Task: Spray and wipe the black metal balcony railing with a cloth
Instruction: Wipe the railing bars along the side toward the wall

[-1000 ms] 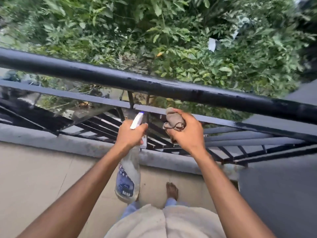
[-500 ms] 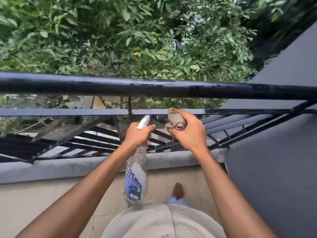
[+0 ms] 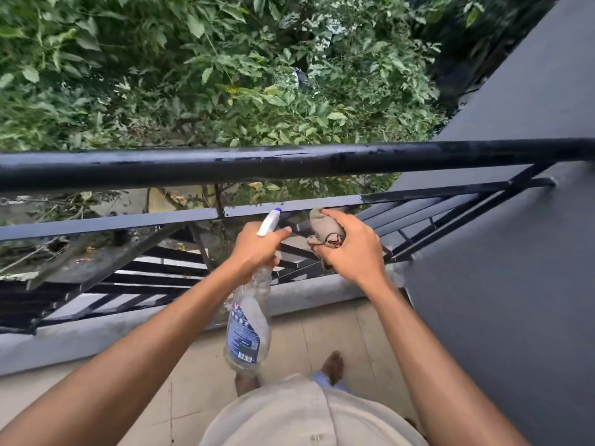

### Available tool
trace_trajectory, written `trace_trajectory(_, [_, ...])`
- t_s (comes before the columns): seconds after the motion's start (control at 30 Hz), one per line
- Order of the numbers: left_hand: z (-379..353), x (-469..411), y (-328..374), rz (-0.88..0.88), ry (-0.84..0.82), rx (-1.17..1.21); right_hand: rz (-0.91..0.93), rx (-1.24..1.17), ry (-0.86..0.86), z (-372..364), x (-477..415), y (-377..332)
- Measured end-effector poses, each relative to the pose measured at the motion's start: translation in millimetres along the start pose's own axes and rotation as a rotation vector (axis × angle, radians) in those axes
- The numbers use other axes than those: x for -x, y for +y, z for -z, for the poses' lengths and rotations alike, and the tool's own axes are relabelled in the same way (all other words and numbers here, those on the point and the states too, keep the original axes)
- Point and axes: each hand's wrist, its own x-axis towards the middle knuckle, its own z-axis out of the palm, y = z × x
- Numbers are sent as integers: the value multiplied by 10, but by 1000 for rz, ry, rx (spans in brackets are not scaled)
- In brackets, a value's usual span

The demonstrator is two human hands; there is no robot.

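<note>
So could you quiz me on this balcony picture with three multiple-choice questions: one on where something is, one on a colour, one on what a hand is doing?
1. Where is the cloth?
A. Draped over the top rail
B. Bunched in the right hand
C. Lying on the floor

2. What colour is the sprayer head of the spray bottle?
A. Red
B. Green
C. White

3. What is the left hand doing?
A. Gripping the bottle at its neck
B. Hanging open and empty
C. Resting flat on the wall

Answers: 1 B, the fingers curl round the crumpled cloth, below the top rail; 2 C, the head is white with a bluish tip; 3 A, the fingers wrap the neck while the bottle hangs down.
</note>
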Motion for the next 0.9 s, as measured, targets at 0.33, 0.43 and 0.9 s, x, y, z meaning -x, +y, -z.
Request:
trace_trajectory(0.33, [-320, -64, 75, -92, -71, -52, -7, 114, -16, 156, 75, 240])
trace_trajectory(0.43, [-437, -108, 94, -88, -37, -88, 3, 115, -26, 219, 70, 318])
trace_trajectory(0.9, [-1030, -227, 196, -68, -120, -25, -51, 24, 20, 457, -80, 747])
